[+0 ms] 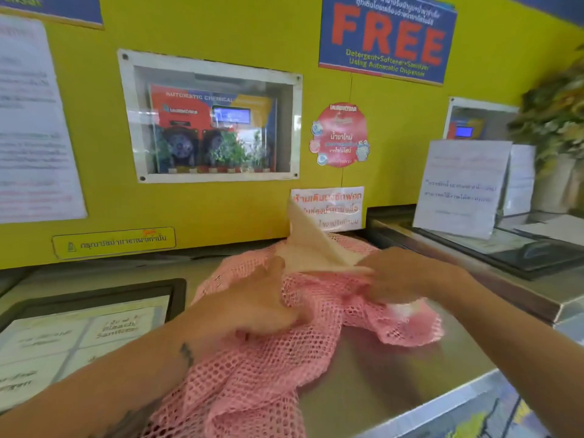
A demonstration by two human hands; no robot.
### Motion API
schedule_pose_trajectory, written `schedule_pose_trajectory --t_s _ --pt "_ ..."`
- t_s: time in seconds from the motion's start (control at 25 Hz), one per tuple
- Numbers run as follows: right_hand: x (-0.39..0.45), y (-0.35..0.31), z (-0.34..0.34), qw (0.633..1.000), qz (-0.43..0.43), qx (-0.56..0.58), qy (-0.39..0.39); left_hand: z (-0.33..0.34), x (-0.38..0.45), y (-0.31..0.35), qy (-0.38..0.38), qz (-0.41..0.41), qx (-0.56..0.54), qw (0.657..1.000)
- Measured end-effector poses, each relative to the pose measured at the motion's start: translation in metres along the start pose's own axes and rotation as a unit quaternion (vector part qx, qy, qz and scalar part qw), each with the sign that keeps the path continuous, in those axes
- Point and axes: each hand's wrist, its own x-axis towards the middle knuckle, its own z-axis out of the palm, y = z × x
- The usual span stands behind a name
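A pink mesh laundry bag lies spread over the steel top of a washing machine. A beige cloth sticks up out of the bag's far end. My left hand holds the mesh near the bag's mouth, thumb up by the cloth. My right hand grips the beige cloth at its lower edge; the hand is blurred. Something white shows inside the mesh below my right hand.
A yellow wall panel with a windowed chemical dispenser and a blue FREE sign rises right behind the machine. A black-framed instruction lid lies at left. A second machine with paper notices stands at right, a plant beyond.
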Motion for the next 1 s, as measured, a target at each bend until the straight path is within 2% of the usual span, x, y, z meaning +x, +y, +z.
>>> schedule_pose_trajectory --t_s 0.04,0.08,0.12,0.2,0.24,0.28,0.36,0.44,0.56,0.68,0.76,0.8,0.88,0.92,0.96,1.0 --pt "-0.005 0.006 -0.005 0.992 -0.026 0.070 -0.100 0.008 0.001 -0.003 -0.013 0.008 0.026 1.000" --pt "-0.008 0.011 -0.014 0.978 -0.025 0.145 -0.145 0.012 0.002 -0.006 -0.007 0.022 0.019 1.000" --pt "-0.007 0.014 -0.024 0.966 -0.027 0.219 -0.138 0.013 0.005 -0.011 0.005 0.037 -0.014 0.999" --pt "0.008 0.015 -0.031 0.948 -0.031 0.315 -0.019 0.009 0.010 -0.022 0.052 0.074 -0.083 0.992" --pt "0.022 0.013 -0.025 0.952 -0.044 0.297 0.048 0.006 0.010 -0.027 0.079 0.089 -0.090 0.989" --pt "0.037 0.009 -0.014 0.959 -0.061 0.265 0.079 0.005 0.009 -0.032 0.100 0.101 -0.090 0.986" --pt "0.065 0.001 0.016 0.977 -0.095 0.188 0.021 0.003 0.003 -0.036 0.133 0.104 -0.060 0.984" --pt "0.085 0.007 0.035 0.987 -0.083 0.136 -0.033 -0.002 -0.002 -0.040 0.172 0.091 0.028 0.981" --pt "0.099 0.034 0.033 0.993 -0.025 0.112 -0.032 -0.017 -0.005 -0.050 0.250 0.100 0.125 0.955" --pt "0.104 0.056 0.042 0.995 0.011 0.094 -0.044 -0.034 -0.003 -0.069 0.330 0.072 0.104 0.935" --pt "0.099 0.046 0.042 0.994 0.035 0.102 0.006 -0.043 -0.004 -0.079 0.376 0.044 0.067 0.923" --pt "0.094 0.033 0.039 0.991 0.038 0.106 0.070 -0.047 -0.005 -0.083 0.395 0.033 0.051 0.917" --pt "0.081 -0.001 0.030 0.969 -0.025 0.160 0.185 -0.054 -0.007 -0.089 0.406 0.022 0.043 0.913" --pt "0.074 -0.017 0.024 0.959 -0.095 0.207 0.167 -0.059 -0.009 -0.092 0.401 0.023 0.045 0.915" --pt "0.069 -0.030 0.022 0.957 -0.158 0.222 0.098 -0.066 -0.013 -0.095 0.390 0.021 0.050 0.919" --pt "0.069 -0.037 0.026 0.963 -0.191 0.191 0.021 -0.074 -0.019 -0.099 0.378 0.019 0.055 0.924"
